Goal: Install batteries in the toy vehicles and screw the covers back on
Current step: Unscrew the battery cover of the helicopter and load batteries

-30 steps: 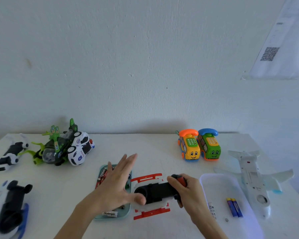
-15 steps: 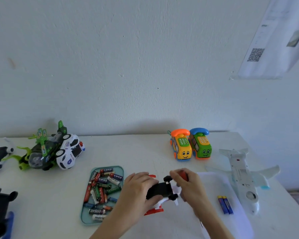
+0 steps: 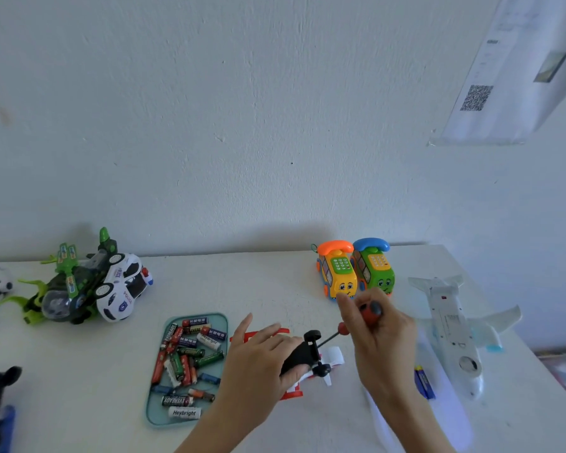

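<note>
The toy vehicle (image 3: 303, 356), underside up, is gripped by the left hand (image 3: 262, 361) just right of the battery tray (image 3: 157, 416). A red-handled screwdriver (image 3: 356, 322) is clenched in the right hand (image 3: 378, 341), its tip set against the toy's black base.

A white table (image 3: 275, 289) stands against a pale wall (image 3: 242, 109) bearing a printed sheet (image 3: 510, 80).

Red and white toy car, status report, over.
Left hand holds upturned red and white toy car. Right hand grips red-handled screwdriver, tip at its black underside. Nothing obstructing.
</note>
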The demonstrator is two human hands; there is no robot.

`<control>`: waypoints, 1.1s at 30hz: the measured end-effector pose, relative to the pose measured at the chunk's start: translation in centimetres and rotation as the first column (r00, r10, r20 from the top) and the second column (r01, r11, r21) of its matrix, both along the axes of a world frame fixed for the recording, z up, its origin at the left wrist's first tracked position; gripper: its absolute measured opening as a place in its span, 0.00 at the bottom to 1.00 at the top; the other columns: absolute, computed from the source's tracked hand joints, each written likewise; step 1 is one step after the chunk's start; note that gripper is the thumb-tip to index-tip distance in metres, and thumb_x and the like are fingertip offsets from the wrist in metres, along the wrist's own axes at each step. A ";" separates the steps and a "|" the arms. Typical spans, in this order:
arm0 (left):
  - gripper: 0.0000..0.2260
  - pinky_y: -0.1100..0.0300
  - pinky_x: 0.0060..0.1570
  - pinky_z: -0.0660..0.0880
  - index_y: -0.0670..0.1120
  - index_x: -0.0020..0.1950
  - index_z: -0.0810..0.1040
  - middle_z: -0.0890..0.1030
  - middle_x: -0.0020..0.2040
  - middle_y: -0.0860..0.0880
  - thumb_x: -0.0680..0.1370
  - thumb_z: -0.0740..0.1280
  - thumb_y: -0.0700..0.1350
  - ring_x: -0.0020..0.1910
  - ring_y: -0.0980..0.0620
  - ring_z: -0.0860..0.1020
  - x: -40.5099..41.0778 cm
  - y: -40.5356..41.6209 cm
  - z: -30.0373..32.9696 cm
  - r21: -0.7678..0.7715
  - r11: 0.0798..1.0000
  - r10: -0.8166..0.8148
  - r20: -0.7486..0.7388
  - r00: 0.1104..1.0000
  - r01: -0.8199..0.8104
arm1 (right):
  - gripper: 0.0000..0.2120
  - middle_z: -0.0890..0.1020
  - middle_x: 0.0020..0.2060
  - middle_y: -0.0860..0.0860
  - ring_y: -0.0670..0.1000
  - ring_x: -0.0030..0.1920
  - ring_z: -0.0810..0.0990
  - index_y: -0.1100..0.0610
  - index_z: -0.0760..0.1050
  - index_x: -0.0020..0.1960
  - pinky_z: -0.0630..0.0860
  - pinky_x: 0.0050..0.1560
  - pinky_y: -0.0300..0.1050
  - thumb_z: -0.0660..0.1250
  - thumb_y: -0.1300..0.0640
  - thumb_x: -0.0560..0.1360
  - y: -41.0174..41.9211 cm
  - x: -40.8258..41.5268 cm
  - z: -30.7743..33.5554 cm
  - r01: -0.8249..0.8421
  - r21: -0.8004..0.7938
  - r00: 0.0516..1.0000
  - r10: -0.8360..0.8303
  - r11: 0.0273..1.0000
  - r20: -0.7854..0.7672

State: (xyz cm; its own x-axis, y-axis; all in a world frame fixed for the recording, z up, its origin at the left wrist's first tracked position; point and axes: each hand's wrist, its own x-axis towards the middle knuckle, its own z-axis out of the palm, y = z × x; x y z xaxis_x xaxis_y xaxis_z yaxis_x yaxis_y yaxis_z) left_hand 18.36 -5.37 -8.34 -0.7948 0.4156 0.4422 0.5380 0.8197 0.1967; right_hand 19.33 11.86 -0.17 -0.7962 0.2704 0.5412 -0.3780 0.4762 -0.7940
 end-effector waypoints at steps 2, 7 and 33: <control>0.18 0.47 0.66 0.65 0.55 0.50 0.82 0.84 0.45 0.61 0.74 0.59 0.63 0.52 0.57 0.82 0.0 0.0 0.0 0.004 1.000 0.016 0.009 1.000 -0.016 | 0.27 0.74 0.22 0.53 0.55 0.25 0.76 0.55 0.69 0.34 0.70 0.29 0.44 0.58 0.32 0.73 -0.2 -0.2 -0.6 -0.006 0.033 1.000 0.007 0.999 -0.022; 0.18 0.45 0.67 0.67 0.55 0.50 0.82 0.84 0.45 0.60 0.73 0.59 0.63 0.52 0.57 0.82 0.1 0.2 0.1 -0.007 0.999 0.039 0.024 0.999 -0.039 | 0.29 0.73 0.22 0.54 0.56 0.25 0.76 0.58 0.69 0.34 0.69 0.28 0.48 0.56 0.32 0.74 -0.4 -0.8 -1.2 -0.029 0.104 0.999 0.033 0.994 -0.038; 0.17 0.41 0.74 0.50 0.58 0.62 0.73 0.79 0.54 0.63 0.78 0.58 0.64 0.58 0.69 0.73 -0.2 -0.9 1.7 0.492 0.870 -0.038 0.141 0.989 -0.037 | 0.21 0.75 0.21 0.55 0.50 0.19 0.64 0.62 0.67 0.30 0.58 0.21 0.37 0.63 0.52 0.79 2.1 -2.9 -3.3 0.339 -0.687 0.902 -0.014 0.643 0.431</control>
